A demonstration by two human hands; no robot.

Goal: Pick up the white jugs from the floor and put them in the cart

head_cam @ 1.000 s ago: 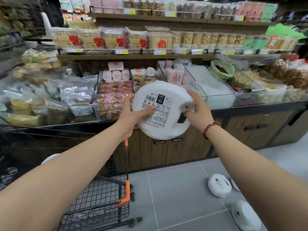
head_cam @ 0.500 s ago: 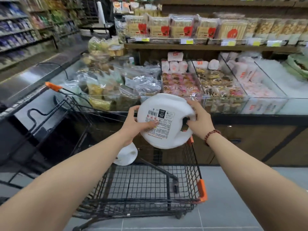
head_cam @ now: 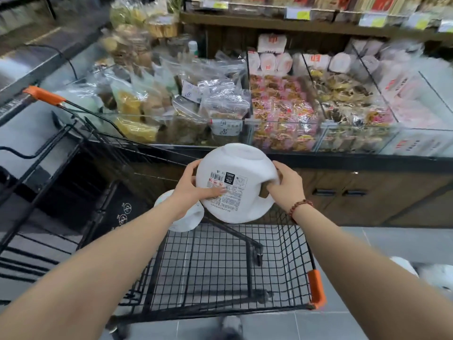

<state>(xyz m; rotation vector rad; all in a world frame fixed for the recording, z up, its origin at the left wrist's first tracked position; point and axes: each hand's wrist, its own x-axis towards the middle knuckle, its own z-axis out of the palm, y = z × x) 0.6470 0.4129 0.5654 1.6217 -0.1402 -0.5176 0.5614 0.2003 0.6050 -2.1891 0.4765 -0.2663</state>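
Note:
I hold a white jug (head_cam: 235, 168) with a printed label in both hands, over the far end of the black wire cart (head_cam: 220, 266). My left hand (head_cam: 193, 190) grips its left side with fingers across the label. My right hand (head_cam: 286, 187) holds its right side at the handle opening. A second white jug (head_cam: 188, 219) lies inside the cart, just below and left of the held one, partly hidden by my left wrist. More white jugs (head_cam: 436, 276) lie on the floor at the right edge, behind my right forearm.
A display counter (head_cam: 318, 160) with clear bins of bagged snacks runs right behind the cart. Shelves with price tags (head_cam: 299, 13) stand above it. The cart has orange corner guards (head_cam: 317, 288) and an orange handle end (head_cam: 44, 95). Grey floor tiles (head_cam: 380, 244) lie to the right.
The view has swung left and down from the floor jugs to the cart. Both hands have lowered the jug, which now sits just over the cart basket beside the other jug.

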